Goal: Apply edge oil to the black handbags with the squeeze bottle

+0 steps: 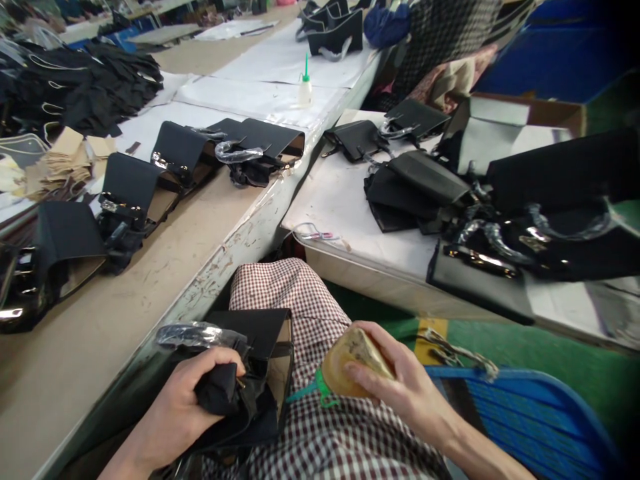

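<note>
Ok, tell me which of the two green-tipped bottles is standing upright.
The small whitish bottle on the white sheet, its green tip pointing up. The other, a yellowish bottle, is tilted in the right hand, tip pointing left.

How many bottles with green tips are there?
2. A yellowish bottle is in the right hand, its tip pointing towards the black bag; a whitish bottle stands upright on white paper, farther off. Others may be hidden.

A bag-making workshop, with long worktables (165,267) of unfinished black handbags (127,183) and stacked pieces (90,87)
</note>
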`<state>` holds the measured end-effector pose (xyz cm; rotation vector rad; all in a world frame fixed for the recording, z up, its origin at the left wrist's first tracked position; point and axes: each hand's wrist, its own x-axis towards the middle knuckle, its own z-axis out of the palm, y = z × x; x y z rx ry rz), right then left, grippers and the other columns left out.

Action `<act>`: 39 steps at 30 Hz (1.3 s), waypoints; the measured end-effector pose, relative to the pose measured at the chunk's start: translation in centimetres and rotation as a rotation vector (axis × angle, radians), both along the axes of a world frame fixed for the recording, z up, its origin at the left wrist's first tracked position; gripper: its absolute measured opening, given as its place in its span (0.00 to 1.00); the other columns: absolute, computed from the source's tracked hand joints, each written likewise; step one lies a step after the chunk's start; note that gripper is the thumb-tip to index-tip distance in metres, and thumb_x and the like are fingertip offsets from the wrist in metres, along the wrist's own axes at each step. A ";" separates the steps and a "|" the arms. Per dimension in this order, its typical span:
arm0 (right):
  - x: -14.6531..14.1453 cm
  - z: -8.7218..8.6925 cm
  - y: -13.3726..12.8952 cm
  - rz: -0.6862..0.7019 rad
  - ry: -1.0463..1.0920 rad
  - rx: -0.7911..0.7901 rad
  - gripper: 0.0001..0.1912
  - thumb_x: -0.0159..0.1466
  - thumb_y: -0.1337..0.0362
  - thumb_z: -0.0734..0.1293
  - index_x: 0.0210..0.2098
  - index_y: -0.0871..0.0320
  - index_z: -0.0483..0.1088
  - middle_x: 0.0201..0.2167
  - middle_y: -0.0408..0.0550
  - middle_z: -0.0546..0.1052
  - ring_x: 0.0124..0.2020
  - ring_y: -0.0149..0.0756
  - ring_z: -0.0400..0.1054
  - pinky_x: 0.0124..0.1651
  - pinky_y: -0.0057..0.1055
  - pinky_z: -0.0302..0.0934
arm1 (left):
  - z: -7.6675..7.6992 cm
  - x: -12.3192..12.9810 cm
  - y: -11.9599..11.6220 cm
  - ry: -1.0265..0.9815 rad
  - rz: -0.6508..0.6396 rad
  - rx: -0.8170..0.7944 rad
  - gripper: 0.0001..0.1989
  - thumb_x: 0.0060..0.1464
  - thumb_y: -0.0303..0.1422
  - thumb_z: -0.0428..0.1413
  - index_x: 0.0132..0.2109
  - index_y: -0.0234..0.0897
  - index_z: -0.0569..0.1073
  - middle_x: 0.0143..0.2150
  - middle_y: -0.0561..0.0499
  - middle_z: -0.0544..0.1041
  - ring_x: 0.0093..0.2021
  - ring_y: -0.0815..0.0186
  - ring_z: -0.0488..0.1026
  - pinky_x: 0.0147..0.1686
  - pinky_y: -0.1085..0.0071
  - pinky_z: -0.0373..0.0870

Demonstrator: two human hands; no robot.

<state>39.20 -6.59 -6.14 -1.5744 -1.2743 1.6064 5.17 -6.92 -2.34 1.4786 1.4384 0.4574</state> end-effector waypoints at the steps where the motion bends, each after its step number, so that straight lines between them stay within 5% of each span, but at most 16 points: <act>1: 0.0 0.4 -0.2 -0.001 0.017 -0.008 0.25 0.60 0.47 0.72 0.49 0.56 0.71 0.39 0.48 0.79 0.40 0.47 0.72 0.43 0.39 0.68 | 0.0 0.0 0.0 0.004 0.002 0.001 0.10 0.50 0.25 0.62 0.40 0.41 0.76 0.38 0.56 0.76 0.38 0.67 0.72 0.41 0.75 0.66; 8: 0.0 0.8 -1.1 -0.050 0.191 -0.059 0.28 0.60 0.47 0.74 0.53 0.54 0.70 0.44 0.48 0.79 0.44 0.46 0.72 0.43 0.36 0.69 | 0.4 -0.1 0.3 0.032 -0.016 0.004 0.11 0.49 0.25 0.60 0.41 0.41 0.77 0.38 0.55 0.76 0.39 0.65 0.73 0.41 0.75 0.67; 14: -0.3 -2.2 0.4 -0.080 0.153 -0.114 0.26 0.61 0.45 0.72 0.50 0.55 0.70 0.34 0.44 0.74 0.28 0.38 0.67 0.22 0.28 0.61 | 0.2 -0.1 0.4 -0.018 0.061 0.014 0.09 0.48 0.26 0.61 0.39 0.40 0.77 0.37 0.53 0.76 0.37 0.64 0.72 0.39 0.74 0.67; 20: -0.4 -6.2 1.7 -0.064 -0.162 0.183 0.24 0.63 0.50 0.71 0.51 0.57 0.68 0.43 0.51 0.78 0.44 0.49 0.73 0.51 0.46 0.69 | 0.6 -0.1 1.1 0.017 -0.009 0.013 0.10 0.50 0.25 0.62 0.40 0.40 0.76 0.38 0.53 0.76 0.38 0.64 0.73 0.41 0.74 0.67; 26: -0.1 -7.6 0.6 0.017 -0.157 0.449 0.21 0.65 0.54 0.73 0.53 0.55 0.68 0.48 0.52 0.76 0.48 0.47 0.72 0.53 0.42 0.67 | 1.1 0.5 1.6 0.134 0.026 0.125 0.10 0.54 0.27 0.62 0.43 0.44 0.75 0.40 0.56 0.78 0.39 0.66 0.75 0.43 0.76 0.67; 30: 0.1 -6.3 0.8 -0.289 0.117 0.201 0.21 0.63 0.51 0.75 0.50 0.55 0.72 0.39 0.47 0.78 0.36 0.41 0.71 0.35 0.35 0.69 | 1.8 0.4 2.3 0.351 -0.154 0.392 0.13 0.59 0.26 0.61 0.49 0.46 0.73 0.43 0.56 0.79 0.42 0.65 0.77 0.44 0.75 0.67; 33: 0.5 -4.9 1.6 -0.610 0.528 -0.055 0.19 0.61 0.49 0.76 0.42 0.56 0.74 0.30 0.42 0.74 0.23 0.31 0.62 0.20 0.25 0.58 | 3.6 0.7 3.8 0.575 -0.236 0.635 0.14 0.58 0.22 0.57 0.48 0.45 0.73 0.42 0.52 0.79 0.44 0.60 0.77 0.41 0.72 0.65; 36: 1.2 -3.4 2.2 -0.807 0.780 -0.196 0.17 0.58 0.53 0.79 0.39 0.56 0.75 0.29 0.42 0.75 0.22 0.28 0.62 0.19 0.22 0.59 | 6.0 1.2 6.4 0.703 -0.075 0.528 0.10 0.59 0.29 0.59 0.47 0.43 0.73 0.38 0.48 0.79 0.40 0.54 0.78 0.36 0.68 0.62; 39: 1.8 -2.2 2.2 -0.845 0.866 -0.219 0.15 0.58 0.56 0.80 0.39 0.54 0.75 0.30 0.42 0.76 0.22 0.28 0.63 0.18 0.21 0.61 | 7.6 1.0 9.6 0.540 0.178 0.275 0.09 0.55 0.34 0.63 0.43 0.40 0.74 0.32 0.50 0.79 0.34 0.55 0.77 0.33 0.68 0.63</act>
